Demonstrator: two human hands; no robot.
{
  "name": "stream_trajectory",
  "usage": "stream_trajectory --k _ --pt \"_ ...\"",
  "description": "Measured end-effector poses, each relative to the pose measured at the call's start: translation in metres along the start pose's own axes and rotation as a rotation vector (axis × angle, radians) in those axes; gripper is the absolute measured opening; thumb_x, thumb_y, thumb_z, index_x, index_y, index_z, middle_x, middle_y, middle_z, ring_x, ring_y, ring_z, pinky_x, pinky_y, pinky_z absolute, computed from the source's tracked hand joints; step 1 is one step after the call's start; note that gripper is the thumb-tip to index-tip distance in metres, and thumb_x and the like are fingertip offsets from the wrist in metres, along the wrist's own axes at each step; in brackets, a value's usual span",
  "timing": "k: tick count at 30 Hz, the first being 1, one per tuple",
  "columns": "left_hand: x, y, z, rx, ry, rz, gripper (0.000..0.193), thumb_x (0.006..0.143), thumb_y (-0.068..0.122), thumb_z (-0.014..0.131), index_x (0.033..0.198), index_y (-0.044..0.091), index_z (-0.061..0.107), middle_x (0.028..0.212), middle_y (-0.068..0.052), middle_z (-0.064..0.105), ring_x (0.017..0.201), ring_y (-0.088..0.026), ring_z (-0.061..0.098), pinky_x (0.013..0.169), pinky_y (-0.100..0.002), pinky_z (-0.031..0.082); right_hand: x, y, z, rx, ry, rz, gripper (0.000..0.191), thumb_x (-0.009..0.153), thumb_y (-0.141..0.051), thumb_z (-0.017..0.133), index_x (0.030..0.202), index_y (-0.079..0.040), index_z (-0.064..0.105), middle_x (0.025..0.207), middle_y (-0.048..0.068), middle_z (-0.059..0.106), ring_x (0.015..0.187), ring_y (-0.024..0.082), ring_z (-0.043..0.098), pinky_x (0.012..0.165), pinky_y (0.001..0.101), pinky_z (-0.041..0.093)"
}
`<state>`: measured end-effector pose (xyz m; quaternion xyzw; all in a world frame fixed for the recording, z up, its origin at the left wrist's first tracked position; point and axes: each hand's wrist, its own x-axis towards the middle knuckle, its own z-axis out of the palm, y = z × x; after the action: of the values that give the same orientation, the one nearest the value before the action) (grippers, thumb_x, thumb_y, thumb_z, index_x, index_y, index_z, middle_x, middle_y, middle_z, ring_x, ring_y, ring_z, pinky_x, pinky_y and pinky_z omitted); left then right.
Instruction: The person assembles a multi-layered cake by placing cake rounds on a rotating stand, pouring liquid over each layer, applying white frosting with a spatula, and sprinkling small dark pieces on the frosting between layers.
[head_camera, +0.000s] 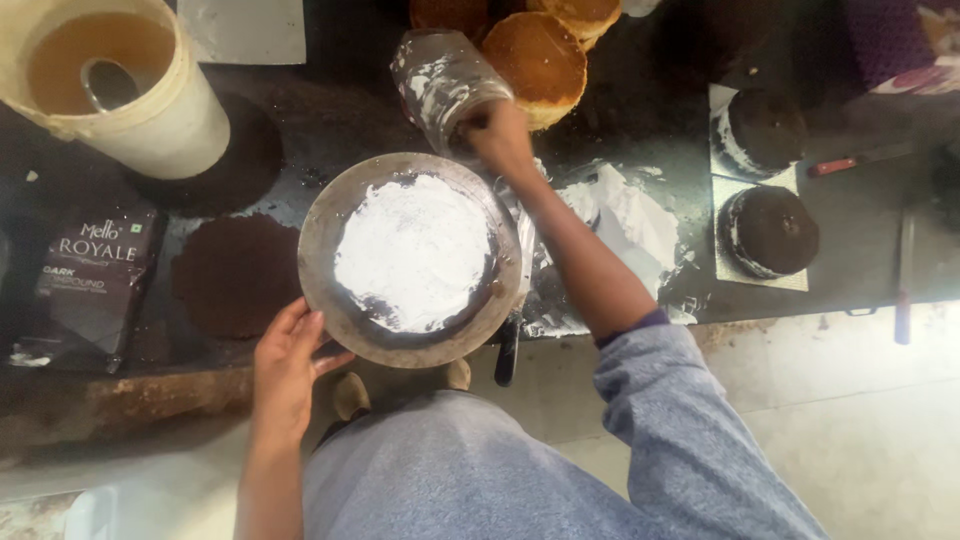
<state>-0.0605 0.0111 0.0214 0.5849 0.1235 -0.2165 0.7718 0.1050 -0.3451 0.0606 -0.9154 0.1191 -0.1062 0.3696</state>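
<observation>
The cake (412, 250), white with cream, sits on the round metal turntable (340, 300) at the counter's (640, 120) near edge. My left hand (287, 365) touches its rim, fingers together and straight. My right hand (500, 140) grips a cream-smeared piping bag (440, 80) beyond it. Brown sponges (540, 60) lie behind.

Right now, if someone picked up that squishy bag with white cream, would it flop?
Probably floppy: the piping bag looks soft and crumpled where the right hand squeezes it. It may be slippery, since cream smears its outside. It looks bulgy, so likely fairly heavy.
</observation>
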Motion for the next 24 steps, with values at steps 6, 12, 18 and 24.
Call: stream_trajectory --k 6,12,18,24 --pt "0.004 -0.007 -0.002 0.027 -0.148 -0.069 0.034 0.095 0.017 0.066 0.124 0.001 0.06 0.11 -0.01 0.073 0.096 -0.018 0.07 0.072 -0.038 0.061 -0.032 -0.025 -0.066 0.367 -0.159 0.238 0.018 0.083 -0.004 0.08 0.1 -0.001 0.076 0.095 0.013 0.079 0.081 0.016 0.078 0.074 0.0268 0.063" --pt "0.002 -0.007 -0.006 0.313 -0.517 -0.262 0.041 0.087 0.019 0.077 0.121 -0.002 0.071 0.108 -0.013 0.08 0.097 -0.019 0.076 0.074 -0.032 0.061 -0.085 -0.071 -0.079 0.285 -0.501 0.062 0.015 0.088 -0.005 0.077 0.102 0.001 0.074 0.094 0.01 0.079 0.086 0.016 0.078 0.079 0.0267 0.066" --pt "0.013 0.003 -0.005 -0.063 -0.311 -0.037 0.052 0.088 0.028 0.072 0.131 0.003 0.058 0.118 -0.013 0.072 0.1 -0.021 0.073 0.085 -0.039 0.063 -0.106 -0.119 -0.05 0.036 -0.598 -0.367 0.014 0.088 -0.002 0.076 0.101 0.0 0.075 0.094 0.009 0.079 0.088 0.015 0.078 0.079 0.0285 0.063" --pt "0.003 0.009 -0.013 0.049 -0.531 -0.206 0.055 0.087 0.038 0.066 0.13 0.005 0.06 0.122 -0.014 0.073 0.103 -0.024 0.076 0.088 -0.04 0.062 -0.087 -0.136 -0.033 -0.127 -0.569 -0.483 0.012 0.092 -0.003 0.074 0.104 -0.005 0.075 0.093 0.007 0.079 0.086 0.016 0.079 0.077 0.0288 0.062"
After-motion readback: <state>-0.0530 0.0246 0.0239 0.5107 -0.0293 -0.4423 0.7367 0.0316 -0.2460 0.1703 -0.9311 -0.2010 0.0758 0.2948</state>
